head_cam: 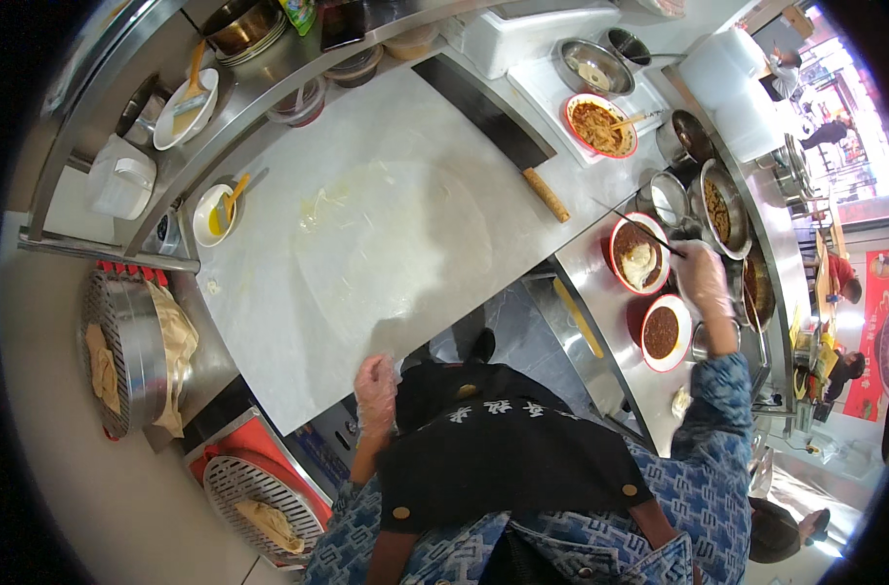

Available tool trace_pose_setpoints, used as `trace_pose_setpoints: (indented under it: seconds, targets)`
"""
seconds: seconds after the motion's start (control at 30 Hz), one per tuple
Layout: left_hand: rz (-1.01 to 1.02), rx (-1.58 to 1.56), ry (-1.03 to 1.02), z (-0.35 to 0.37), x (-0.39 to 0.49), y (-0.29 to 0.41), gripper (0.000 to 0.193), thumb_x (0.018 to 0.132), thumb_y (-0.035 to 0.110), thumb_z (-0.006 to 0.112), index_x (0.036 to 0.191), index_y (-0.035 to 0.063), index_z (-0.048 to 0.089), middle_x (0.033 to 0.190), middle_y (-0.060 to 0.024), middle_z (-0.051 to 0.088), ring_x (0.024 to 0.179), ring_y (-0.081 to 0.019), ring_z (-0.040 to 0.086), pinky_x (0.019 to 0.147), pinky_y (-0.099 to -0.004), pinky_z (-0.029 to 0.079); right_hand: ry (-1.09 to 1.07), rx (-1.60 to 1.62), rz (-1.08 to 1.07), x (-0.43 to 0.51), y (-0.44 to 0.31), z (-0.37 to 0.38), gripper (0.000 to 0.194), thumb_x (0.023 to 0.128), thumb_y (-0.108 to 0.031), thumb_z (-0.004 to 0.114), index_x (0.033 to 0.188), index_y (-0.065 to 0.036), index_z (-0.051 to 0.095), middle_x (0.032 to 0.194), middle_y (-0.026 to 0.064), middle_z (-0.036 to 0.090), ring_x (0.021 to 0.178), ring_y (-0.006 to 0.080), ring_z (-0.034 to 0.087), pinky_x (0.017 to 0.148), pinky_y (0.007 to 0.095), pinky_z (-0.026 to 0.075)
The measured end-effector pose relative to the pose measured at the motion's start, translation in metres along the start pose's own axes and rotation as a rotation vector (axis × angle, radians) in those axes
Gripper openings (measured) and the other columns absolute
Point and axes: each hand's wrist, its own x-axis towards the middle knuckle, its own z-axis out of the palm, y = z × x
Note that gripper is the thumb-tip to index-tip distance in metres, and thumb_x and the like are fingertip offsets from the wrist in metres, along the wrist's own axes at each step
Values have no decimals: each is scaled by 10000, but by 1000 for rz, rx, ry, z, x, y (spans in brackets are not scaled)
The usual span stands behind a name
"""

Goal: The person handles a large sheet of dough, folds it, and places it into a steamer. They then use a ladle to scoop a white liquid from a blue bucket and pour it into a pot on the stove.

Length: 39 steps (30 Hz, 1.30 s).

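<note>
My right hand [702, 279], in a clear plastic glove, grips a pair of dark chopsticks [653, 237] that reaches over a red-rimmed bowl [639, 253]. That bowl holds dark red-brown sauce with a pale, soft lump on it. Beside it, nearer my body, stands a second red-rimmed bowl [666, 333] of dark sauce. My left hand [377, 387], also gloved, has curled fingers at the near edge of the worktop [386, 241], next to my black apron; whether it holds anything does not show. Oily smears and pale scraps mark the worktop.
A rolling pin [546, 195] lies near the right edge. A white bowl [215, 215] with yellow liquid and a brush stands left. Further right are a red-rimmed bowl of shredded food [600, 126] and a steel basin [719, 209]. Steamers [133, 351] stand left. People are in the background.
</note>
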Motion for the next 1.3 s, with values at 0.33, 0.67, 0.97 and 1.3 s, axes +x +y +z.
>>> trace_pose_setpoints:
  seconds: [0.33,0.67,0.97,1.3]
  targets:
    - [76,-101,252,-130,-2,6,108,1024,140,626,1039,33,630,874,32,576,802,-52,513,706,-231,451,63,303,40,187,-195,277,297,933,-234,586,1106,-57,748,1069,219,733,967,365,721,919,448,545]
    - [25,-166,397,-174,-15,-25,45,1003,70,638,1020,28,631,876,33,571,809,-59,524,712,-229,448,84,-63,23,211,-265,260,347,912,-244,654,1210,-76,710,1192,176,706,1131,340,662,986,436,524]
    - [22,-205,527,-155,-53,-41,51,981,58,666,1004,41,624,906,16,600,824,-64,539,747,-235,467,-333,928,-445,199,-582,264,661,898,-236,706,1486,-55,464,849,57,691,836,155,661,774,324,537]
    - [-24,-383,710,-174,-81,-78,130,976,31,635,1103,11,615,1005,-32,615,897,-109,557,817,-266,475,29,296,-1232,223,-704,274,155,913,-194,675,829,-65,654,731,71,628,661,219,617,626,349,478]
